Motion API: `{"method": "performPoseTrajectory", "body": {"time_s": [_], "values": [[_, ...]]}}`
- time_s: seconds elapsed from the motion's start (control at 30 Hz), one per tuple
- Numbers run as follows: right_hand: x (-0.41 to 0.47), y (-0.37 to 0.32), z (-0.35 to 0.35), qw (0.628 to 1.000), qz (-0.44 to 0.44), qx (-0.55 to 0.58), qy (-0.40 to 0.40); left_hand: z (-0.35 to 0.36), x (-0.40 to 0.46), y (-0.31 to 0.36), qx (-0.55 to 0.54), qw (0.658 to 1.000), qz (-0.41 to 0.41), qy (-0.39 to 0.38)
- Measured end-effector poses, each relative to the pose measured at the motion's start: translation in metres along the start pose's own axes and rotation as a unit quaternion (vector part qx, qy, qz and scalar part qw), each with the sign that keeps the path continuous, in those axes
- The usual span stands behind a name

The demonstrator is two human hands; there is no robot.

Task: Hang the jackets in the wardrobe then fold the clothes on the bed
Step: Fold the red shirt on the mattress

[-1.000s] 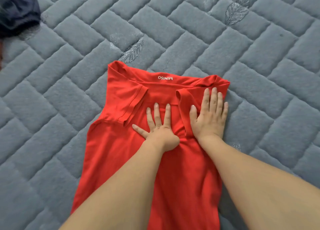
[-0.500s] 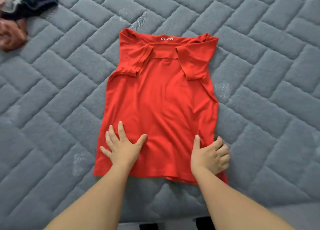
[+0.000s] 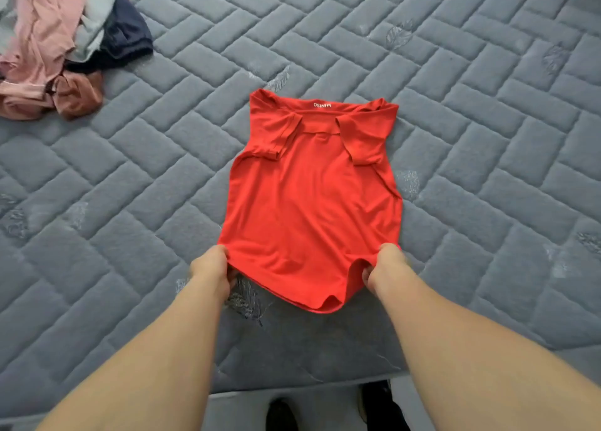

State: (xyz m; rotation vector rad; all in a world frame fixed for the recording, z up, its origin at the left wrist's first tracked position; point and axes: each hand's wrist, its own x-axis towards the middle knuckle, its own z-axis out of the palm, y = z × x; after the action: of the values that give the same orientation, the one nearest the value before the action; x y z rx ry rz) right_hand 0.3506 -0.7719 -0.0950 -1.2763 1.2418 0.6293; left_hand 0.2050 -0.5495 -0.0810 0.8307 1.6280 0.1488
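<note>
The left hand (image 3: 213,266) pinches the shirt's (image 3: 312,203) hem at its left corner, and the right hand (image 3: 385,263) pinches the right corner. The hem between them is lifted and sags. Beyond the hands the red shirt lies flat on the bed (image 3: 487,138), sleeves folded inward. Far up and left of the grip sits a pile of clothes (image 3: 61,44).

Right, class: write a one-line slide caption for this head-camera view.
Both hands, left hand and right hand, grip the red shirt's hem on the quilted bed.
</note>
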Motion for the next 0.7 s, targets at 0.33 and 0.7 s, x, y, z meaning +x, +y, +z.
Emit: {"method": "performPoseTrajectory", "body": {"time_s": [0.33, 0.7], "values": [[-0.032, -0.186, 0.097, 0.979, -0.075, 0.181, -0.058, 0.114, -0.002, 0.166, -0.095, 0.995, 0.017, -0.032], [0.082, -0.229, 0.223, 0.81, -0.442, -0.381, 0.048, 0.257, 0.106, 0.229, 0.324, 0.914, 0.225, -0.094]]}}
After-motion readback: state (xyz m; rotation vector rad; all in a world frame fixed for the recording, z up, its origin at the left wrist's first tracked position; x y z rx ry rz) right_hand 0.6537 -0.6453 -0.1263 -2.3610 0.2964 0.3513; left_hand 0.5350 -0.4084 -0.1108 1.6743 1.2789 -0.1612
